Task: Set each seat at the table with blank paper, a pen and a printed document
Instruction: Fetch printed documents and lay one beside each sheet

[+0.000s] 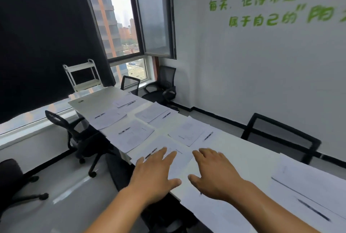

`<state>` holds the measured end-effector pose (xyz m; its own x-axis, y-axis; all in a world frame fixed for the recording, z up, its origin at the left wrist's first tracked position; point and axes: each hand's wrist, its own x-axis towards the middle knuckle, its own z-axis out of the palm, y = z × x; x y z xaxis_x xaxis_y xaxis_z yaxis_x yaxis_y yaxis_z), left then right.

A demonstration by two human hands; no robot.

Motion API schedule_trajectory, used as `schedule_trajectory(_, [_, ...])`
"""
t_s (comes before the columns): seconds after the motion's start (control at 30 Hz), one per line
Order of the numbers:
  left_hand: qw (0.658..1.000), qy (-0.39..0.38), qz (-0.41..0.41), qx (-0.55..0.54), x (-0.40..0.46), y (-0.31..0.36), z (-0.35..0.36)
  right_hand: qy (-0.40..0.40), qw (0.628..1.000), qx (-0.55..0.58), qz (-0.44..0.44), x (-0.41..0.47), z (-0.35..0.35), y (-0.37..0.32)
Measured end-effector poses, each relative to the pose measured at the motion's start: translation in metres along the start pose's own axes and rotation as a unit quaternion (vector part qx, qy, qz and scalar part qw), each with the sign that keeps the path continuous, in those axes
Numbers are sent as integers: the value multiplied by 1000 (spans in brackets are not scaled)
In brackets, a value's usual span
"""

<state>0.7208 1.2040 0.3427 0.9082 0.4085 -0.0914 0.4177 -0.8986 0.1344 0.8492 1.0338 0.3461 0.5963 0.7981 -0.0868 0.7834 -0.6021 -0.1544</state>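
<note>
A long white table [249, 150] carries several place settings, each with white sheets, a printed document and a dark pen. My left hand [157, 174] is spread flat, fingers straight, over the nearest left-side sheet [179, 161], beside its pen [150, 153]. My right hand [215, 172] hovers open over bare table just right of that sheet, holding nothing. Further sets lie at the printed document [189, 130] with a pen [208, 136], and at another document [133, 133]. At the near right lie more sheets [307, 182] with a pen [314, 210].
Black office chairs stand round the table: one at the left [74, 131], one at the right [280, 137], two at the far end [162, 88]. A white trolley [82, 75] stands by the window. A dark curtain hangs at left.
</note>
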Motion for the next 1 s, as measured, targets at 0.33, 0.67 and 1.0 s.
schedule_trajectory(0.33, [992, -80, 91, 43, 132, 29, 38, -12, 991, 63, 115, 64, 42, 95])
schedule_trajectory(0.67, [968, -179, 167, 62, 203, 65, 89, -47, 966, 106, 231, 45, 98, 181])
schedule_trajectory(1.0, [927, -287, 209, 120, 217, 63, 154, -115, 943, 152, 273, 18, 171, 173])
